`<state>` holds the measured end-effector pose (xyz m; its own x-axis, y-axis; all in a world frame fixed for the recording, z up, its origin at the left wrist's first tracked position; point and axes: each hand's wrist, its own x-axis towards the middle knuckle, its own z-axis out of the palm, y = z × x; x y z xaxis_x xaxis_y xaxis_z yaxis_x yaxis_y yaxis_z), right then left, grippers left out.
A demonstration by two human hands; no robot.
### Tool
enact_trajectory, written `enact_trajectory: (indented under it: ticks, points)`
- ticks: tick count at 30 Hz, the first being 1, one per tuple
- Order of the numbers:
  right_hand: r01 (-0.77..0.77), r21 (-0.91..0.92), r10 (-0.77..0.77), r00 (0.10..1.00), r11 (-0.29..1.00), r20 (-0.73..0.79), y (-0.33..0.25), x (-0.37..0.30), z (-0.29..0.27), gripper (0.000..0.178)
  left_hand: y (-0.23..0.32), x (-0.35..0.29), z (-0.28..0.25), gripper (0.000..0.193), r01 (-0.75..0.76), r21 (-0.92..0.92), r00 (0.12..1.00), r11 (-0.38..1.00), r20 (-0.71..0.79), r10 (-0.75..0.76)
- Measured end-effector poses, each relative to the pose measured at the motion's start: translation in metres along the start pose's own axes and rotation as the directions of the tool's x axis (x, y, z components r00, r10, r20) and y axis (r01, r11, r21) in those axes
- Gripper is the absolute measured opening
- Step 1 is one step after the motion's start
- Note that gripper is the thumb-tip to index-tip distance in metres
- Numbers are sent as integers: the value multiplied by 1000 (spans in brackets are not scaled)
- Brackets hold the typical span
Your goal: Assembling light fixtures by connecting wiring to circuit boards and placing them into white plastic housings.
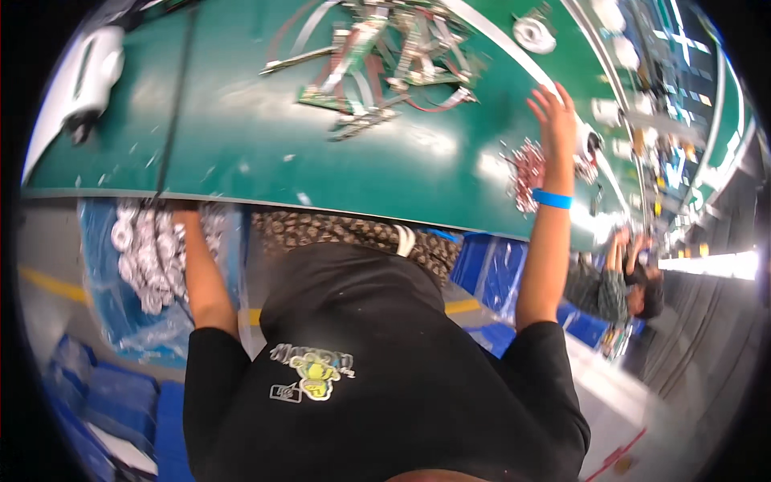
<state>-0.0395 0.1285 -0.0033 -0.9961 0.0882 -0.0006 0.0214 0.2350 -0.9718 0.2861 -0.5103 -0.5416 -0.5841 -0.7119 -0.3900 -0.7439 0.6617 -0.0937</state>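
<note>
My right hand (pixel 557 120) is raised over the right part of the green table (pixel 265 153), its fingers spread and nothing in them. A blue band (pixel 552 198) circles that wrist. Close by lies a pile of small red-and-white wire pieces (pixel 526 170). My left forearm (pixel 207 277) reaches over a blue bin (pixel 104 273) lined with clear plastic and filled with white round parts (pixel 148 257). The table's front edge hides the fingers of my left hand, so what they touch cannot be seen.
A tangled heap of circuit boards with ribbon cables (pixel 353 72) lies at the table's far middle. A white roll-shaped part (pixel 534 34) sits beyond a pale strip. At far left stands a white device (pixel 100 68). Blue crates (pixel 490 269) and another person (pixel 610 289) are to the right.
</note>
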Motion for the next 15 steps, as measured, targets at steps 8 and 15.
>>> enact_trajectory:
  ticks: [8, 15]
  points:
    - [28, -360, -96, 980, 933, -173, -12, -122, -25, 32, -30, -37, -107, 66, 331, -909, 944, 255, 312, -112]
    - [380, -810, -495, 859, 446, 131, 21, -115, 5, 23, 8, -208, -266, 85, 443, -682, 775, -582, -34, 631]
